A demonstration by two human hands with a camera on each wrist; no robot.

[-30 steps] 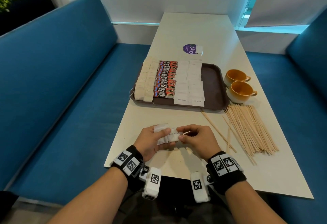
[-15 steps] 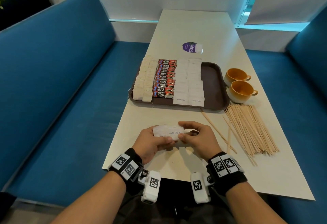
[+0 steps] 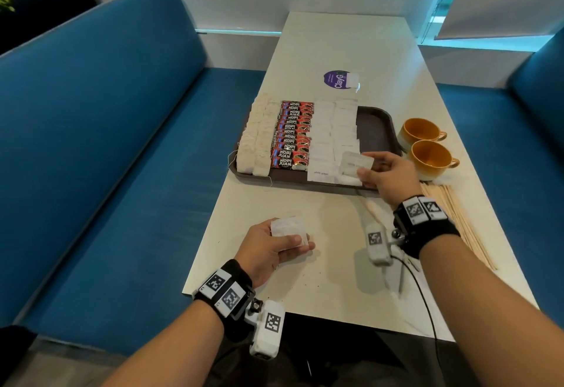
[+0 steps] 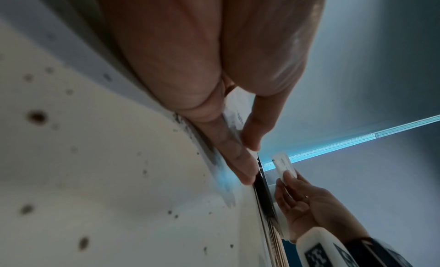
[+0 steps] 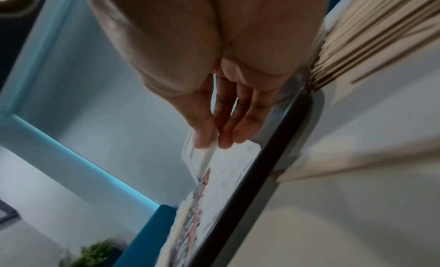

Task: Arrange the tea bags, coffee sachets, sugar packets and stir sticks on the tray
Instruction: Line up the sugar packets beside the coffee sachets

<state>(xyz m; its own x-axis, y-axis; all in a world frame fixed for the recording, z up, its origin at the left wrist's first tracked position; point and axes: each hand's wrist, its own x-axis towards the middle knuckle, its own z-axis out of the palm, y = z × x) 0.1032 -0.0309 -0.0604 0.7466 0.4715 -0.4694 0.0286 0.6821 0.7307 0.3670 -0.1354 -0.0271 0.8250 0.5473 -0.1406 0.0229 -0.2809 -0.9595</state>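
Observation:
A dark brown tray on the white table holds rows of tea bags, red coffee sachets and white sugar packets. My right hand pinches one white sugar packet just above the tray's near right rows. My left hand rests on the table near its front edge and grips a small stack of sugar packets. Wooden stir sticks lie loose on the table to the right of the tray.
Two yellow cups stand right of the tray. A purple round sticker lies beyond it. Blue bench seats flank the table on both sides. The tray's right strip is bare.
My hands were together over the table holding the packet stack. The right hand has since pulled one packet off and carried it forward to the tray; the left stays with the stack.

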